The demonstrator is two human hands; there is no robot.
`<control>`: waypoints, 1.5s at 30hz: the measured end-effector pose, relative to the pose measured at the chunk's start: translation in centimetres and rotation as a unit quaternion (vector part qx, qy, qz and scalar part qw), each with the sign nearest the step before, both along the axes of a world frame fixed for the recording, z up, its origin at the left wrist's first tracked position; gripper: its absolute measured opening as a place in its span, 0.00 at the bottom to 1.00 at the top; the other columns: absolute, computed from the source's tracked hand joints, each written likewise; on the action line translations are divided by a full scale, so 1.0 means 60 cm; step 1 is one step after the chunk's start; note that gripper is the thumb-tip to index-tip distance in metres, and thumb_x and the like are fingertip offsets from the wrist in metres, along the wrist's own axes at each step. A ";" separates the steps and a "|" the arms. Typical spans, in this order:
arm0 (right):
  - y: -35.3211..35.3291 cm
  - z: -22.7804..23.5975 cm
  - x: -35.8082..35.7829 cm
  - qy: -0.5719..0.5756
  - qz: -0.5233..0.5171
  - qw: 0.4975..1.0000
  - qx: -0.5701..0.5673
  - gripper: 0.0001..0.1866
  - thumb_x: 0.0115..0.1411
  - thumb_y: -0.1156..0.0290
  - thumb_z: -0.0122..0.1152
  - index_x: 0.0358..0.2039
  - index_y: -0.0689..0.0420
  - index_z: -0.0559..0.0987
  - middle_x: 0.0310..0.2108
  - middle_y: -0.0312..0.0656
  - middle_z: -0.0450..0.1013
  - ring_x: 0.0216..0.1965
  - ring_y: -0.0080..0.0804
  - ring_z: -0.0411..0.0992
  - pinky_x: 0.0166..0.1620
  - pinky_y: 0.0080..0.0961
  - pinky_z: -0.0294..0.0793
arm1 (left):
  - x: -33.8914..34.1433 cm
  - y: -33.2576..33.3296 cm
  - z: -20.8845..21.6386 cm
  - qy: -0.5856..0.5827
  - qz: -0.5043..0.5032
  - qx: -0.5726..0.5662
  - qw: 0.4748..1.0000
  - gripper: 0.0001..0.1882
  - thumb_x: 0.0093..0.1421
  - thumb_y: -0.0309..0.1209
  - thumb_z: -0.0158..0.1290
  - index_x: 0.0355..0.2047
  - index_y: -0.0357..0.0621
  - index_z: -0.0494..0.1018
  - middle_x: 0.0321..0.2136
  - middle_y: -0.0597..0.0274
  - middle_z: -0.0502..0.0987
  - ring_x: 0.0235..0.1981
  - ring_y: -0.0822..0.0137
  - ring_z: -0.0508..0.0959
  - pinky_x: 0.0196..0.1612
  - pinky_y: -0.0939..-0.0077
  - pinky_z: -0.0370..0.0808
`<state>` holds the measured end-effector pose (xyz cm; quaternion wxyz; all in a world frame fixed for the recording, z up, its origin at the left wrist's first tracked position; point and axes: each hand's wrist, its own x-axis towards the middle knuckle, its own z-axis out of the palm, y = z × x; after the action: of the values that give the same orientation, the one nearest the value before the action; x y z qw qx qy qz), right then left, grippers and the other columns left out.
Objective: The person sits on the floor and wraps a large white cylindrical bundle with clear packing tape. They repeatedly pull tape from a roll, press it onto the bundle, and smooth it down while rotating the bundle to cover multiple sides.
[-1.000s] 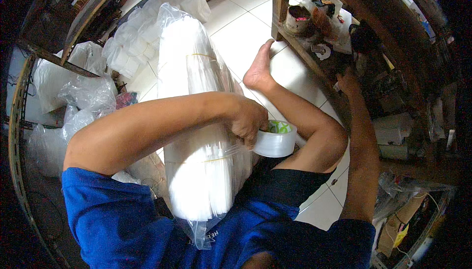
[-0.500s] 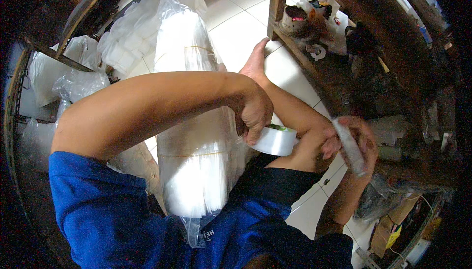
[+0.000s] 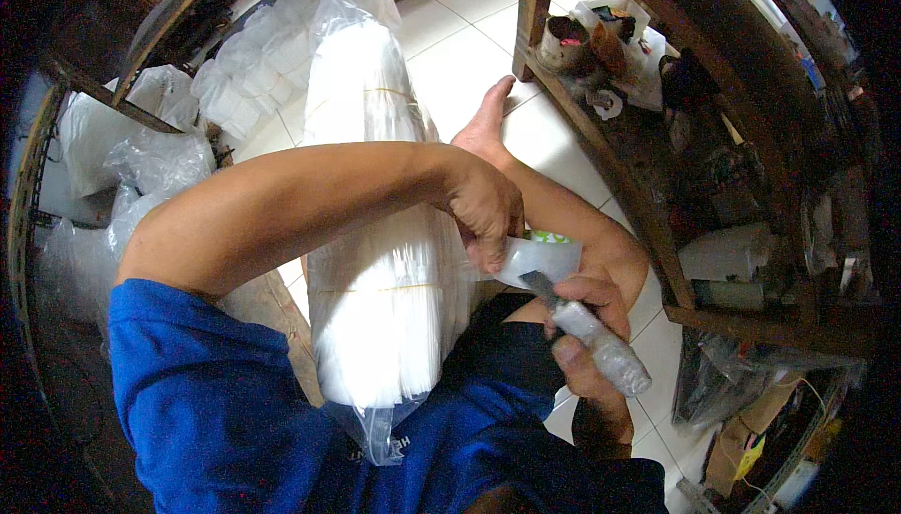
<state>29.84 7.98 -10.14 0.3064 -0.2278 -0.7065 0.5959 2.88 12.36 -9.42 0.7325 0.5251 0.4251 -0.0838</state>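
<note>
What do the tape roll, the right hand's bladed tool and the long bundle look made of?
Tape roll: glossy, translucent plastic, from its pale sheen; the green inner ring may be card.
Tool: blade probably metal, dark grey; handle apparently covered in clear plastic, from wrinkled highlights.
Bundle: likely thin plastic sheets, from whitish layered edges, in clear, shiny wrap.

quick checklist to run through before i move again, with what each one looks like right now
1. Tape roll in the left hand: ok, fingers at its left edge.
2. Bladed tool in the right hand: ok, gripped by its wrapped handle.
3. Left fingers off the blade: ok, a gap shows between them.
4. Blade touching the tape: cannot tell, they overlap in view.
5. Blade well away from the bare leg: cannot tell, depth is unclear.
6. Rubber bands around the bundle: ok, two show.
</note>
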 end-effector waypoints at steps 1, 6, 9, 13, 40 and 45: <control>-0.003 0.006 -0.007 -0.014 0.007 1.000 0.016 0.24 0.60 0.55 0.64 0.47 0.60 0.73 0.33 0.40 0.68 0.32 0.25 0.68 0.36 0.23 0.70 | 0.001 -0.006 -0.006 -0.003 0.016 -0.003 1.000 0.20 0.50 0.28 0.66 0.42 0.32 0.77 0.33 0.55 0.82 0.34 0.64 0.81 0.37 0.69 0.78; -0.008 0.013 -0.043 -0.024 0.002 0.996 0.085 0.15 0.56 0.75 0.64 0.44 0.57 0.77 0.35 0.45 0.69 0.37 0.38 0.71 0.43 0.31 0.72 | -0.001 -0.014 -0.007 -0.010 0.028 0.016 0.999 0.18 0.49 0.26 0.65 0.41 0.33 0.78 0.32 0.57 0.82 0.33 0.65 0.82 0.38 0.71 0.78; -0.014 0.011 -0.063 0.013 -0.005 0.998 0.058 0.13 0.55 0.78 0.63 0.42 0.58 0.78 0.35 0.45 0.70 0.37 0.37 0.72 0.42 0.30 0.73 | 0.005 -0.006 -0.011 0.033 -0.025 0.053 0.998 0.18 0.47 0.25 0.63 0.39 0.33 0.78 0.31 0.58 0.81 0.30 0.65 0.80 0.35 0.68 0.77; -0.016 0.007 -0.085 0.026 -0.024 0.996 0.087 0.12 0.54 0.79 0.64 0.39 0.59 0.78 0.34 0.45 0.72 0.35 0.35 0.73 0.40 0.29 0.74 | -0.007 -0.001 -0.016 0.128 0.040 0.213 0.968 0.18 0.46 0.26 0.62 0.39 0.33 0.78 0.30 0.57 0.81 0.30 0.64 0.80 0.35 0.68 0.76; -0.017 0.025 -0.127 -0.048 -0.027 0.980 0.192 0.09 0.54 0.78 0.64 0.37 0.62 0.78 0.31 0.47 0.75 0.32 0.38 0.75 0.37 0.29 0.74 | 0.011 0.002 -0.028 0.120 -0.104 0.179 0.971 0.18 0.46 0.29 0.57 0.38 0.33 0.79 0.31 0.50 0.81 0.30 0.58 0.79 0.35 0.61 0.74; -0.013 0.028 -0.134 -0.053 -0.024 0.980 0.192 0.08 0.54 0.79 0.63 0.36 0.62 0.78 0.31 0.48 0.75 0.32 0.38 0.76 0.37 0.30 0.75 | 0.009 -0.002 -0.008 0.110 -0.102 0.189 0.970 0.16 0.48 0.30 0.57 0.36 0.33 0.80 0.31 0.49 0.81 0.30 0.58 0.79 0.34 0.62 0.75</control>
<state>21.83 7.18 -8.47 0.3212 -0.2127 -0.8171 0.4289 3.43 12.24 -9.88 0.5562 0.6826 0.4550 -0.1332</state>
